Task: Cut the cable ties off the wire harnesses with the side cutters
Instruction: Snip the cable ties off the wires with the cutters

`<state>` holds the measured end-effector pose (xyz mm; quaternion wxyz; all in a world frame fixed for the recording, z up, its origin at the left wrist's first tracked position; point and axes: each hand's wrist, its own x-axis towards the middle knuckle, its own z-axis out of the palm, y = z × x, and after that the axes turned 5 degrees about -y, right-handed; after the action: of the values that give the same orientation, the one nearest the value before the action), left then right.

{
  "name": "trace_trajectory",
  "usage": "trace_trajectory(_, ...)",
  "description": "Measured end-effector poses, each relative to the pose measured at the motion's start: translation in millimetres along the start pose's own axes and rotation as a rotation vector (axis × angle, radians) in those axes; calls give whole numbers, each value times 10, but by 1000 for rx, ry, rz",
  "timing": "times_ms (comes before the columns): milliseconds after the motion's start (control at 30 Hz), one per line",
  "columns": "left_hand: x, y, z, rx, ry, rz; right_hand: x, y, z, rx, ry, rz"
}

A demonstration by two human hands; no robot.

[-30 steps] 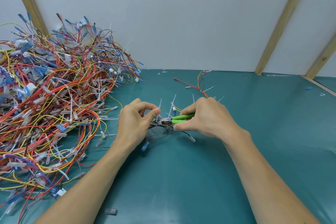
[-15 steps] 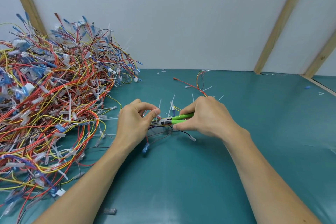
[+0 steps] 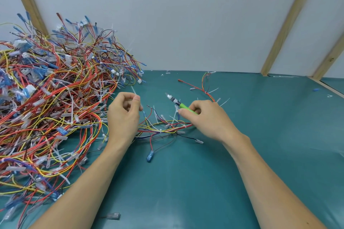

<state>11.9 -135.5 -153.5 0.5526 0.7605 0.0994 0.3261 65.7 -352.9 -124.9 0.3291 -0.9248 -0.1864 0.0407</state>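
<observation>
The left hand [image 3: 123,117] pinches a pale cable tie [image 3: 136,96] between thumb and curled fingers, lifted clear of the teal worktop [image 3: 186,182]. The right hand [image 3: 208,117] has its grip wrapped round the green handles of the side cutters [image 3: 178,103], whose blurred nose points up and to the left; how far the blades gape cannot be told. Between and below the hands a loose wire harness [image 3: 163,130] lies on the worktop. A big heap of harnesses [image 3: 52,102] fills the left side, and cut tie scraps [image 3: 214,90] lie beyond.

Cutter handles [image 3: 187,108] mostly inside right grip [image 3: 208,117]
</observation>
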Motion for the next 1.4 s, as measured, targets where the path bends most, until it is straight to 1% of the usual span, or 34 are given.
trace_trajectory(100,-13,-56,30,145,-125,-68,-9,-50,31,129,-18,-21)
trace_trajectory(133,-18,-61,31,194,-144,-85,-15,-65,31,165,-37,-35)
trace_trajectory(267,-6,-21,-35,372,-96,-95,-62,-137,70,244,-159,-70)
trace_trajectory(367,-18,-19,-63,559,-86,-54,-66,-125,123,207,-217,-42)
trace_trajectory(467,-24,-19,-59,629,-104,-30,-43,-81,162,148,-251,-27)
trace_trajectory(533,-20,-25,-57,655,-199,-66,-25,-61,184,107,-228,-18)
trace_trajectory(600,-24,-31,-48,700,-249,-46,-11,-49,200,70,-188,-6)
trace_trajectory(667,-43,-3,-37,684,-259,9,3,-27,207,70,-155,12)
trace_trajectory(733,-73,34,-14,681,-327,101,12,3,199,93,-117,30)
trace_trajectory(833,-139,70,43,695,-465,262,30,35,161,214,-73,38)
trace_trajectory(900,-154,86,58,656,-507,321,45,33,130,314,-68,38)
trace_trajectory(1033,-132,116,26,479,-471,330,63,39,91,487,-65,78)
trace_trajectory(1100,-128,109,27,463,-446,364,70,43,93,538,-71,77)
trace_trajectory(1233,-134,99,46,510,-377,448,85,30,98,541,-85,66)
trace_trajectory(1400,-117,71,36,486,-321,424,85,36,139,467,-55,37)
